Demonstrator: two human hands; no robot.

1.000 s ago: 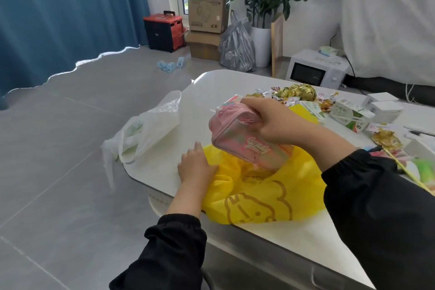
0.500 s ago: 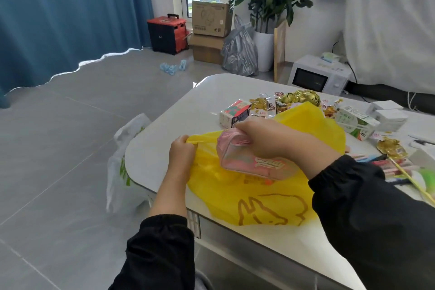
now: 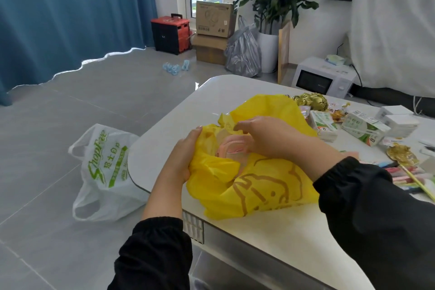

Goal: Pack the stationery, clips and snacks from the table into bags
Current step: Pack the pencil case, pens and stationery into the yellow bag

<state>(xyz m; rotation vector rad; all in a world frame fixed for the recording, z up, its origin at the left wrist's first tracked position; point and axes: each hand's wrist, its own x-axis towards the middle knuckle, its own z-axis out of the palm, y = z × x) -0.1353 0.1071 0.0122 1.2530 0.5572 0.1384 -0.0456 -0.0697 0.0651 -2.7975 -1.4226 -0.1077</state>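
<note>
A yellow plastic bag [image 3: 263, 186] with a brown cartoon print lies on the near corner of the white table [image 3: 270, 238]. My left hand [image 3: 182, 156] grips the bag's left rim and holds the mouth open. A pink pencil case [image 3: 231, 148] sits inside the mouth, only its end showing. My right hand [image 3: 266, 138] is over the opening with curled fingers on the case and the bag's edge. Behind the bag lie gold-wrapped sweets [image 3: 310, 101], green-and-white cartons [image 3: 363, 129], snack packets and coloured pens [image 3: 404, 176].
A white shopping bag [image 3: 106, 172] with green print hangs off the table's left edge toward the floor. White boxes [image 3: 397, 117] sit at the far right. On the floor beyond are a microwave [image 3: 322, 79], cardboard boxes, a grey sack, a potted plant and a red crate.
The pencil case has gone from above the bag down into its mouth. My left hand lifted the rim and now holds it open. The white bag slid off the table's edge.
</note>
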